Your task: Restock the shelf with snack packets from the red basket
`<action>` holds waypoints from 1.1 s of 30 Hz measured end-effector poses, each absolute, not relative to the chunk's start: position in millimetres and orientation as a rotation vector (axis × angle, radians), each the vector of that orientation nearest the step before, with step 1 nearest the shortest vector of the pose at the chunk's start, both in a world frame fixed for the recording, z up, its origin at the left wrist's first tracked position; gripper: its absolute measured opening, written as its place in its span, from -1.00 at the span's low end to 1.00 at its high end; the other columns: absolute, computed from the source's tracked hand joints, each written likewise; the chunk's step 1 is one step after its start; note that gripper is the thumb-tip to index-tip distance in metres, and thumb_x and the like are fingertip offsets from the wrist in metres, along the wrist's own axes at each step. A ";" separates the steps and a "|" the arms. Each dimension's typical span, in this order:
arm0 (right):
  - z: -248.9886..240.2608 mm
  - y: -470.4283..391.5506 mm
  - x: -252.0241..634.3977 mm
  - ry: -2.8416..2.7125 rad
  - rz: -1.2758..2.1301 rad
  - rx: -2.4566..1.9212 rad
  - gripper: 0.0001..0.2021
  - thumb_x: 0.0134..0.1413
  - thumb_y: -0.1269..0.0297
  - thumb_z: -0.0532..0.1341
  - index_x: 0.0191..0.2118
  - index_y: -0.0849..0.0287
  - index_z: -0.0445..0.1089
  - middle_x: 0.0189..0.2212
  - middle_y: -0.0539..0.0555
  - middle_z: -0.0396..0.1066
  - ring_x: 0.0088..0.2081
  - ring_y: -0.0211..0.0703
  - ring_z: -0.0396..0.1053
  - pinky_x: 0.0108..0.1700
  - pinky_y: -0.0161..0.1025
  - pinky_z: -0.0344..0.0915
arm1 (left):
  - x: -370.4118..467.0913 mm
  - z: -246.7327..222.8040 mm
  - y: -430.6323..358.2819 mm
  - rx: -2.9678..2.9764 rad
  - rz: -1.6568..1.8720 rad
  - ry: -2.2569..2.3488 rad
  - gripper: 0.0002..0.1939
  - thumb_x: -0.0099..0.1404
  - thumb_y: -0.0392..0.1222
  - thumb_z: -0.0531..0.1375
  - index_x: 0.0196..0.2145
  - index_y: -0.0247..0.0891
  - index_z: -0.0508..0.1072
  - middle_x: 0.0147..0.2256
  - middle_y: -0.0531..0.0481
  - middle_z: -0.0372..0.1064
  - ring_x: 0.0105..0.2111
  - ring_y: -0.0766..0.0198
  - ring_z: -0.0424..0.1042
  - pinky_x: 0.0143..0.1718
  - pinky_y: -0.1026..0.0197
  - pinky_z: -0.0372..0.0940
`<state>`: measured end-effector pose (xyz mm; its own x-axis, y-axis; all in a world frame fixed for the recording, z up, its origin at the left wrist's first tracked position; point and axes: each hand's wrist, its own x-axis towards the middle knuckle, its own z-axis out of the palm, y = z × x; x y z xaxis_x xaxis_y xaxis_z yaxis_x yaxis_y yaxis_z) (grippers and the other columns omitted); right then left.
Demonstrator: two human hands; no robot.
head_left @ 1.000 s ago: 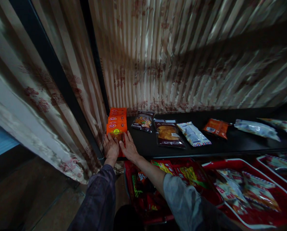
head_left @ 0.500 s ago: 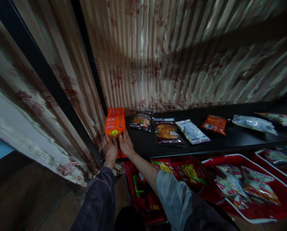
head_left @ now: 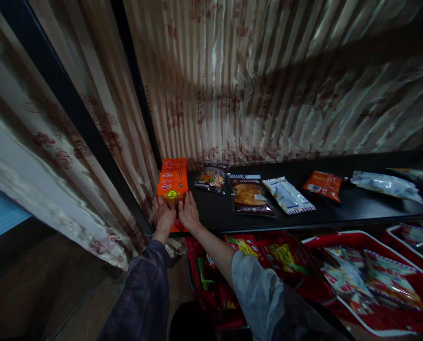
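A row of orange snack packs (head_left: 174, 182) stands one behind another at the left end of a black shelf (head_left: 214, 215). My left hand (head_left: 164, 215) lies against the left front of this row, its fingers stretched forward. On the other side my right hand (head_left: 189, 210) rests along the right front edge, fingers also straight. The nearest pack shows a yellow round label between my fingertips. More orange wrapping is partly visible below, between my hands. To the right of the row lies a brown snack bag (head_left: 211, 177).
Farther along the shelf lie a larger brown bag (head_left: 250, 195), a white packet (head_left: 288, 195), an orange bag (head_left: 323, 185) and a silvery bag (head_left: 385, 184). Red baskets (head_left: 371, 327) with bagged snacks stand below. A black post (head_left: 136, 80) and curtains (head_left: 214, 94) border the shelf.
The view has shifted slightly, so the shelf's contents appear a little farther right. Both my hands stay at the front of the orange packs, with hardly any change in pose.
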<state>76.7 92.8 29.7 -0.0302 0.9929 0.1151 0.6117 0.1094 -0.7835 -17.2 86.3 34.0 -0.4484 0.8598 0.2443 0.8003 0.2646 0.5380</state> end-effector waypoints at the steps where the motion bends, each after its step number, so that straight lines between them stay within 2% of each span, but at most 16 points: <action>1: 29.6 92.1 76.5 -1.728 0.711 -1.581 -0.40 0.18 0.25 -0.13 0.27 0.53 -0.12 0.31 0.30 -0.22 0.33 -0.03 -0.28 0.31 -0.08 -0.24 | -17.1 36.1 87.1 1.584 0.935 2.415 -0.45 0.22 -0.21 0.02 0.14 -0.51 0.15 0.15 -0.40 0.13 0.19 0.06 0.11 0.17 0.10 0.01; 7: 25.9 91.5 75.2 -1.725 0.682 -1.581 -0.39 0.13 0.32 -0.09 0.27 0.52 -0.11 0.31 0.29 -0.20 0.33 -0.01 -0.25 0.31 -0.06 -0.21 | -13.7 45.1 88.6 1.583 0.928 2.418 -0.48 0.22 -0.16 0.03 0.11 -0.44 0.17 0.16 -0.34 0.13 0.16 0.05 0.14 0.15 0.09 0.03; 14: 20.3 94.3 76.3 -1.703 0.664 -1.562 -0.39 0.10 0.34 -0.06 0.27 0.48 -0.09 0.30 0.28 -0.13 0.32 -0.01 -0.20 0.30 -0.05 -0.18 | -13.5 51.6 94.1 1.388 0.950 2.400 -0.46 0.18 0.01 0.10 0.04 -0.34 0.21 0.03 -0.28 0.30 0.03 0.03 0.31 0.00 0.07 0.19; 21: 24.4 90.5 78.2 -1.719 0.663 -1.575 -0.39 0.10 0.34 -0.05 0.25 0.54 -0.07 0.30 0.30 -0.13 0.31 -0.01 -0.19 0.31 -0.12 -0.17 | -12.8 54.0 95.5 1.378 0.977 2.386 -0.47 0.20 -0.03 0.11 0.06 -0.34 0.19 0.06 -0.28 0.28 0.10 0.07 0.25 0.03 0.09 0.17; 33: 37.5 112.0 84.4 -1.698 0.726 -1.577 -0.38 0.14 0.32 -0.05 0.27 0.56 -0.12 0.30 0.33 -0.16 0.32 -0.03 -0.20 0.31 -0.15 -0.19 | -13.0 40.7 95.7 1.519 1.035 2.402 -0.43 0.22 -0.05 0.06 0.12 -0.38 0.11 0.07 -0.30 0.26 0.07 0.06 0.27 0.04 0.09 0.16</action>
